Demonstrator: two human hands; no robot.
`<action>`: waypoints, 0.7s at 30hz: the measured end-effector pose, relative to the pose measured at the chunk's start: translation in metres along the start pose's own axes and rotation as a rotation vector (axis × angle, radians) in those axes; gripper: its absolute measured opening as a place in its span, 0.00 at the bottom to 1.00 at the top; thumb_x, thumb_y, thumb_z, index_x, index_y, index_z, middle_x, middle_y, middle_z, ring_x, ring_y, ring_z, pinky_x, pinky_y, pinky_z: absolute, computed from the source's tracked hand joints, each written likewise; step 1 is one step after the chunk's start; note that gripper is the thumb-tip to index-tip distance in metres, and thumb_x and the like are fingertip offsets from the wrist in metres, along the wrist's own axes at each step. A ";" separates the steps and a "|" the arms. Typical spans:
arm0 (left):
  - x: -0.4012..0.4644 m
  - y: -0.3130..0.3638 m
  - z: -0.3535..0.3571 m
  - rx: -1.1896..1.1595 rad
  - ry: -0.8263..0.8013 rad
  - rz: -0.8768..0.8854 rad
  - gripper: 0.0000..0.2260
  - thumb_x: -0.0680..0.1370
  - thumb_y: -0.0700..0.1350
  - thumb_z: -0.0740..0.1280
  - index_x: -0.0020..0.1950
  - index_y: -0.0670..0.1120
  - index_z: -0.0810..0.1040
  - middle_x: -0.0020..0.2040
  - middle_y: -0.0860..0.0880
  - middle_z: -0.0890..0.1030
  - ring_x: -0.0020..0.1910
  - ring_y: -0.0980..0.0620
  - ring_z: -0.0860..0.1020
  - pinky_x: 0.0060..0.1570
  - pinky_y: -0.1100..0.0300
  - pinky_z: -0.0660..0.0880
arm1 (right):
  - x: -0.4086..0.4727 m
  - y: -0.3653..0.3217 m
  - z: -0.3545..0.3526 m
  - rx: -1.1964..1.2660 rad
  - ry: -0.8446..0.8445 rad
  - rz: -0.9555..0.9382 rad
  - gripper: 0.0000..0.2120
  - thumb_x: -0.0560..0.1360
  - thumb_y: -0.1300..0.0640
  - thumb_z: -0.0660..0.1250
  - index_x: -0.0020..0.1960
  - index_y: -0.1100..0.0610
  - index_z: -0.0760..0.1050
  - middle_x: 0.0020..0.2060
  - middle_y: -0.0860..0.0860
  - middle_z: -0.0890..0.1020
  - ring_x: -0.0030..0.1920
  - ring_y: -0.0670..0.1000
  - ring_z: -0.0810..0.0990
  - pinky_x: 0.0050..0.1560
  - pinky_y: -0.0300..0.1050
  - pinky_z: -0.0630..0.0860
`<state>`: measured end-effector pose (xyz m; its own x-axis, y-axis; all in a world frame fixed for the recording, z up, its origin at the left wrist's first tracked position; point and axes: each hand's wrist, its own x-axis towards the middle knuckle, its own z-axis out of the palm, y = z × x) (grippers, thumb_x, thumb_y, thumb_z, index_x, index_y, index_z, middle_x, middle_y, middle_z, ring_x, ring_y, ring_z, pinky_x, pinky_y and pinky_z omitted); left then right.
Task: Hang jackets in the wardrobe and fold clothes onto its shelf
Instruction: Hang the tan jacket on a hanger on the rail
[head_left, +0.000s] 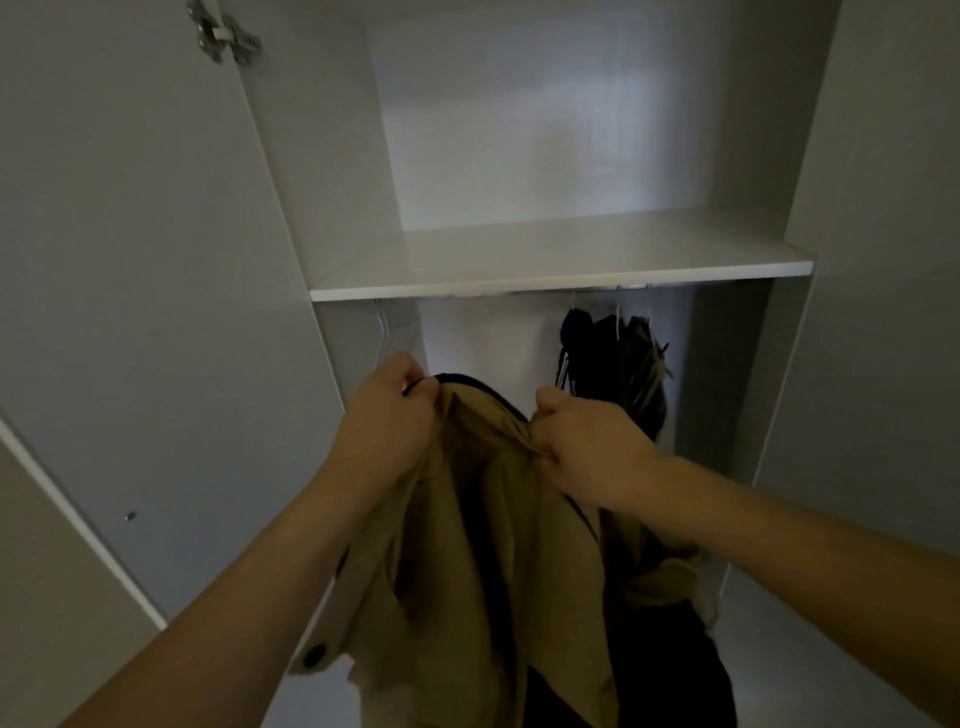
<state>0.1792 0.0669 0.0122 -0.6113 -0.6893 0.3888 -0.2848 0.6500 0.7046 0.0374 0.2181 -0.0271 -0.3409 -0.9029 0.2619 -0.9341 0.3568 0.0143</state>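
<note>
Both my hands grip one tan cotton jacket with dark lining (467, 519) at its collar — left hand (387, 415) pinching the left shoulder edge, right hand (587, 441) bunching the right. Jacket hangs long-axis down, just below the white wardrobe shelf's (561, 280) front edge. Rail sits above and beyond my hands; left hand nearer the one bare wire hanger (382, 327). Dark garments (618, 364) hang right — count unclear.

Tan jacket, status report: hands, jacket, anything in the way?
Left hand and right hand grip the tan jacket at its top. Jacket held below the shelf, not yet hung. Dark clothes hang at right; middle of rail free.
</note>
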 end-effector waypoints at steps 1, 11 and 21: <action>0.000 0.001 0.000 -0.046 0.019 -0.019 0.09 0.80 0.45 0.62 0.39 0.47 0.72 0.37 0.51 0.74 0.37 0.58 0.72 0.33 0.60 0.64 | -0.001 -0.004 0.003 -0.173 0.122 -0.034 0.06 0.76 0.56 0.67 0.41 0.57 0.77 0.46 0.52 0.74 0.39 0.51 0.76 0.35 0.42 0.71; -0.006 -0.004 -0.005 -0.032 -0.153 0.327 0.06 0.81 0.47 0.62 0.44 0.54 0.74 0.37 0.51 0.77 0.37 0.56 0.75 0.34 0.67 0.69 | 0.004 -0.005 -0.026 1.201 -0.231 0.523 0.25 0.79 0.42 0.59 0.58 0.63 0.80 0.56 0.59 0.81 0.58 0.59 0.79 0.66 0.53 0.72; 0.000 -0.010 -0.015 0.080 -0.432 0.459 0.06 0.82 0.50 0.61 0.46 0.55 0.74 0.38 0.55 0.78 0.38 0.57 0.77 0.36 0.66 0.70 | 0.007 -0.004 -0.022 1.570 -0.347 0.424 0.19 0.72 0.57 0.70 0.59 0.67 0.77 0.57 0.66 0.79 0.57 0.64 0.78 0.66 0.61 0.71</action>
<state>0.1930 0.0557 0.0143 -0.9224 -0.1538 0.3542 0.0333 0.8821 0.4700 0.0414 0.2159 -0.0038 -0.3865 -0.8950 -0.2225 0.1075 0.1959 -0.9747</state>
